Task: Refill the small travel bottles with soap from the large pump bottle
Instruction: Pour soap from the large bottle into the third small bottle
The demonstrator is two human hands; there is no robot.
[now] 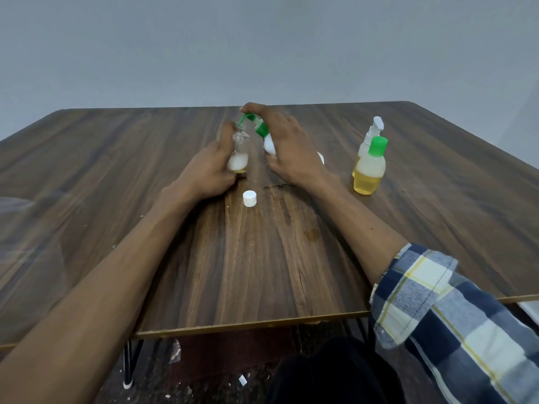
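a: wood table (291, 258), brown. left hand (204, 173) curled round small clear bottle (238, 153), upright, cap off, white foam + thin yellow layer at bottom.
b: rt hand?
a: right hand (288, 144) fingers bent over big white pump bottle (267, 138), tilted; green nozzle (243, 119) right at small bottle's mouth.
b: cap?
a: white cap (250, 198) on table, near side of hands, apart from them.
b: others?
a: green-cap bottle (369, 170), yellow liquid approx half, well to the right; spray bottle (370, 138) just behind it, touching or not — can't tell.
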